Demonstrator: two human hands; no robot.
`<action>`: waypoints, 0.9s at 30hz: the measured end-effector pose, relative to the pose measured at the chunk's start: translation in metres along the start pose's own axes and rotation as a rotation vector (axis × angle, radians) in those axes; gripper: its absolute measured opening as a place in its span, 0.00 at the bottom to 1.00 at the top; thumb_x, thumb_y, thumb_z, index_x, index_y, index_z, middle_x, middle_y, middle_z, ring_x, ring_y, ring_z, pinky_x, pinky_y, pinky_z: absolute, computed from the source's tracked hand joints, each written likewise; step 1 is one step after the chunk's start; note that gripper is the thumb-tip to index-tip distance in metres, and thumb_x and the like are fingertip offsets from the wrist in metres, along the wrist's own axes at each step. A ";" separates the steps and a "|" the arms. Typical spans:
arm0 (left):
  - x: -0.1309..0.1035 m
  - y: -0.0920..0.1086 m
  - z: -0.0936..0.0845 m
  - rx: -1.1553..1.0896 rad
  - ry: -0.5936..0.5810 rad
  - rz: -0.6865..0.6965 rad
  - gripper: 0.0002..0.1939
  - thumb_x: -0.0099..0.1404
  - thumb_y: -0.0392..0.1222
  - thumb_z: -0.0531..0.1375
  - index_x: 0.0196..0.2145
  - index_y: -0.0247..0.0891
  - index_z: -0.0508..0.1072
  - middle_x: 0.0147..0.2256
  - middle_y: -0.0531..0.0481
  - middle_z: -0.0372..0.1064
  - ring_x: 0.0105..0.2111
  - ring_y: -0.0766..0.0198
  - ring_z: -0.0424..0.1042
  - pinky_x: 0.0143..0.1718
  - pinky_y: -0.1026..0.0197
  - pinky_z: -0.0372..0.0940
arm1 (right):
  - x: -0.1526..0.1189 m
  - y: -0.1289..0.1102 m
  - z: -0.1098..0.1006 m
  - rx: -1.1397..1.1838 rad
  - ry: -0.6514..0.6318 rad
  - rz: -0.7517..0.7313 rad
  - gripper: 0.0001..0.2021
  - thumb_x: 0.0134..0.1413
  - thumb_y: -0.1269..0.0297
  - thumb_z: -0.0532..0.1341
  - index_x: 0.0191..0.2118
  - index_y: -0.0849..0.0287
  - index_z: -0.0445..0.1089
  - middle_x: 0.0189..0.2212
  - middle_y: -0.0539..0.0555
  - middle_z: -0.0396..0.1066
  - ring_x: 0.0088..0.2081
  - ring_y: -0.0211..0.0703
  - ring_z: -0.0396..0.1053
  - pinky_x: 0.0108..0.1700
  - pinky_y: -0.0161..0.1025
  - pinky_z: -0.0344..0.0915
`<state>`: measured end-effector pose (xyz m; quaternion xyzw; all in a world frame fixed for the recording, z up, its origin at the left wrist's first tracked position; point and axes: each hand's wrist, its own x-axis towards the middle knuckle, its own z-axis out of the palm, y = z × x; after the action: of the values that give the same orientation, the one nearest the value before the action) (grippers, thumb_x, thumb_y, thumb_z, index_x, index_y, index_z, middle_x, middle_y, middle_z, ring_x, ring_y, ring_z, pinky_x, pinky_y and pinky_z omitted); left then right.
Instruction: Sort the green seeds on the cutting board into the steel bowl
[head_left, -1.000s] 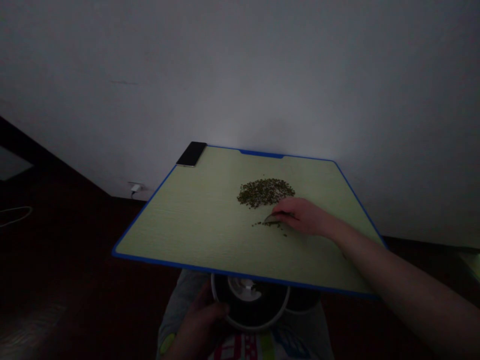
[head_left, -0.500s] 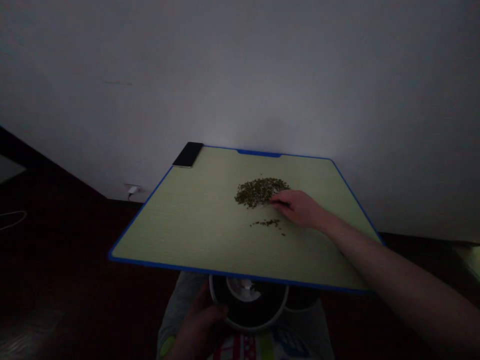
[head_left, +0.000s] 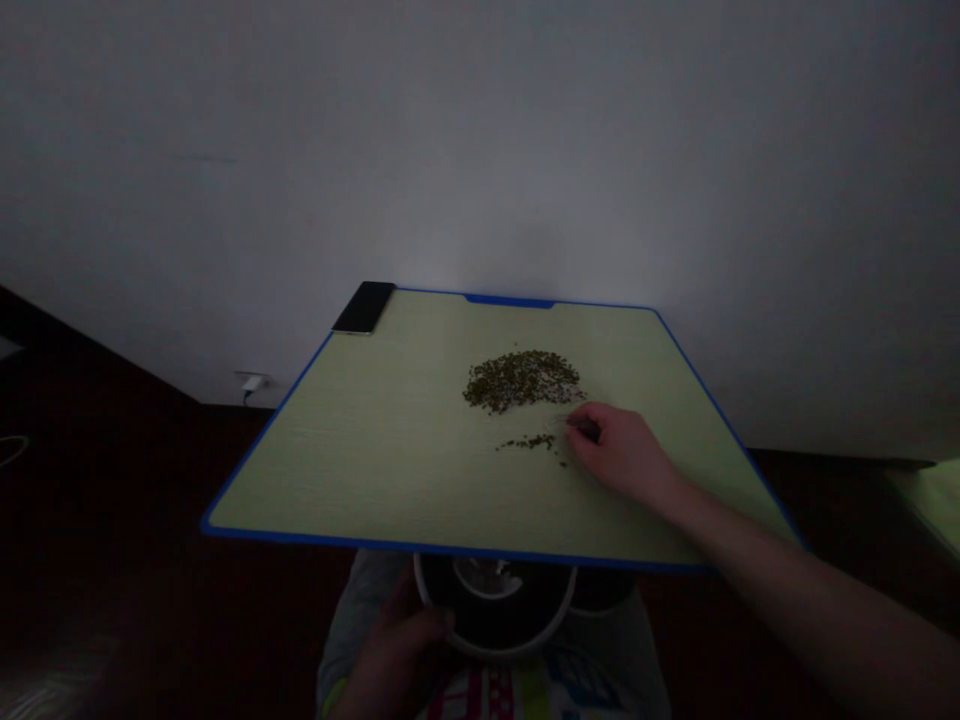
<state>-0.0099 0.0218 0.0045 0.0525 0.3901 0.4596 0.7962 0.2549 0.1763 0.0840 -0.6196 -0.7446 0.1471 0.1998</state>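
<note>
A spread pile of small greenish-brown grains lies on the pale green board with a blue edge. Nearer me is a thin row of loose grains. My right hand is just right of that row, fingers pinched together; what they hold is too small and dark to name. Below the board's front edge, my left hand grips the left rim of a round bowl on my lap. The bowl is dark inside with a whitish patch, and the board hides its far side.
A black phone lies at the board's far left corner. Behind the board rises a pale wall with a plugged-in white charger low on the left. A second dark round container sits right of the bowl.
My right hand has moved back from the pile, toward me and slightly right, its fingers still pinched. The left hand keeps its hold on the bowl. The view has shifted slightly.
</note>
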 end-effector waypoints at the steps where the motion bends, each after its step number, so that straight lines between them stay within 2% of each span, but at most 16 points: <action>1: -0.001 0.001 0.000 -0.004 0.004 0.004 0.40 0.47 0.29 0.67 0.58 0.47 0.67 0.43 0.44 0.81 0.49 0.42 0.75 0.51 0.44 0.67 | 0.001 -0.004 0.002 0.005 -0.006 -0.004 0.05 0.53 0.66 0.59 0.33 0.57 0.73 0.27 0.53 0.76 0.28 0.42 0.72 0.30 0.37 0.63; 4: -0.004 0.003 0.001 -0.012 0.010 0.036 0.40 0.48 0.30 0.66 0.59 0.45 0.66 0.42 0.43 0.81 0.48 0.42 0.76 0.51 0.43 0.67 | 0.007 -0.016 0.008 0.006 -0.029 -0.040 0.05 0.54 0.65 0.59 0.31 0.57 0.72 0.27 0.53 0.76 0.28 0.42 0.71 0.30 0.37 0.63; 10: -0.008 0.006 0.001 0.027 0.037 0.037 0.34 0.47 0.28 0.66 0.53 0.44 0.71 0.44 0.42 0.80 0.49 0.42 0.75 0.52 0.43 0.66 | 0.016 -0.034 0.014 0.014 -0.085 -0.143 0.06 0.56 0.66 0.59 0.33 0.58 0.74 0.29 0.54 0.77 0.30 0.41 0.71 0.32 0.37 0.61; 15: -0.010 0.009 0.004 0.047 0.067 0.034 0.29 0.46 0.27 0.66 0.47 0.42 0.74 0.44 0.41 0.80 0.50 0.41 0.74 0.51 0.44 0.67 | 0.026 -0.046 0.013 0.015 -0.224 -0.242 0.09 0.58 0.66 0.58 0.39 0.57 0.76 0.34 0.53 0.78 0.33 0.41 0.72 0.35 0.36 0.61; 21: -0.010 0.007 0.003 0.010 0.072 0.033 0.34 0.43 0.26 0.66 0.50 0.41 0.73 0.42 0.43 0.81 0.48 0.41 0.76 0.49 0.44 0.68 | 0.038 -0.055 0.011 0.027 -0.399 -0.366 0.11 0.58 0.66 0.59 0.42 0.58 0.76 0.37 0.53 0.78 0.36 0.41 0.72 0.39 0.36 0.61; 27: -0.011 0.005 0.004 0.017 0.088 0.061 0.38 0.42 0.25 0.66 0.53 0.40 0.71 0.41 0.42 0.81 0.48 0.41 0.76 0.51 0.44 0.67 | 0.038 -0.069 0.012 0.025 -0.528 -0.507 0.10 0.58 0.67 0.58 0.42 0.58 0.77 0.38 0.55 0.77 0.38 0.42 0.71 0.40 0.36 0.60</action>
<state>-0.0134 0.0177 0.0159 0.0509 0.4268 0.4822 0.7634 0.1834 0.2005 0.1100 -0.3535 -0.8986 0.2570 0.0383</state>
